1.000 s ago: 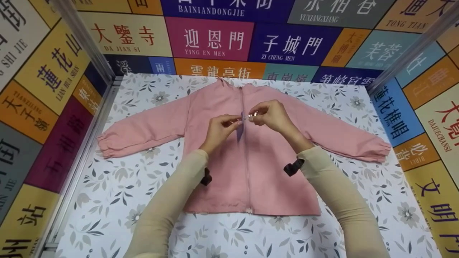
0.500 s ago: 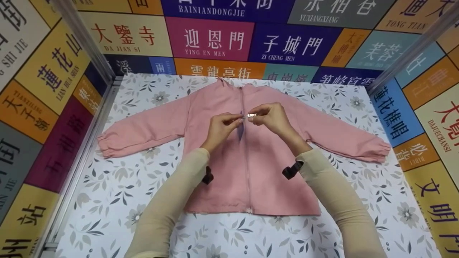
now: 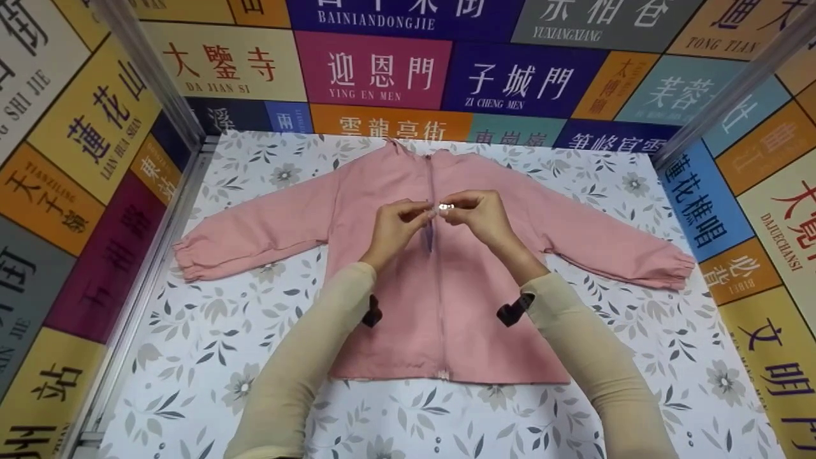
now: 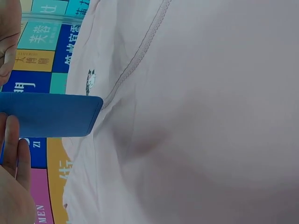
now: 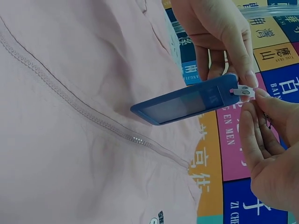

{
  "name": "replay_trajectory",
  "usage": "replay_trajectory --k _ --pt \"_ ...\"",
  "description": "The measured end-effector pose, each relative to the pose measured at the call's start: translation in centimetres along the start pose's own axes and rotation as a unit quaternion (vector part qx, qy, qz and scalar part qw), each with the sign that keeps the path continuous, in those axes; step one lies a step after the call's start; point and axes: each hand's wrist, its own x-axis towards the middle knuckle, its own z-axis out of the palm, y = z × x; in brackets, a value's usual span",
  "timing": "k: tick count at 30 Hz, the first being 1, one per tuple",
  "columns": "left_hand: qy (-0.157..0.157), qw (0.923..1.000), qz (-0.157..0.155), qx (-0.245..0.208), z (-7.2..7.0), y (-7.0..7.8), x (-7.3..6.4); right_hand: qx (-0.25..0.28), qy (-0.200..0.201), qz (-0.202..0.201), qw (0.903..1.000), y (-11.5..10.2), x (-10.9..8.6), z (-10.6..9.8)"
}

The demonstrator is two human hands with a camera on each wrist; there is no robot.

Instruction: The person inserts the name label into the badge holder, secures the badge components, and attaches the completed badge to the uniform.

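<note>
Above the zipped front of a pink jacket (image 3: 382, 306), both hands meet at the top of a blue badge holder (image 5: 184, 100). My left hand (image 3: 392, 229) pinches the holder's top end near a short clear strap with a snap (image 5: 245, 91). In my right hand (image 3: 483, 213), thumb and fingers pinch a shiny metal clip (image 3: 446, 207) by the strap's end. The fingertips of both hands nearly touch. The holder (image 4: 56, 114) hangs over the zipper with its lower end toward me. Fingers partly hide the clip, so I cannot tell whether it is fastened to the strap.
The jacket lies flat, its sleeves (image 3: 261, 220) spread to both sides, on a table with a floral cover (image 3: 210, 370). Its zipper (image 3: 438, 293) runs down the middle. Colourful sign-printed walls (image 3: 373, 70) stand behind and at both sides.
My right hand has moved left and slightly down, bringing the metal clip up to the holder's strap. The left hand has shifted slightly right, and the holder looks narrower, more edge-on.
</note>
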Motion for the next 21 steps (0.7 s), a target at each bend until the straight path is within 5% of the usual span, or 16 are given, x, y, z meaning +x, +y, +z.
replay_trajectory --k 10,21 --pt "-0.038 0.9992 0.015 -0.005 -0.3 -0.2 -0.1 0.049 0.003 0.011 0.9987 0.5 -0.3 0.5" --pt "-0.048 0.9852 0.091 0.137 -0.5 0.0 -0.4 0.069 0.009 0.019 0.9974 -1.5 -1.6 0.7"
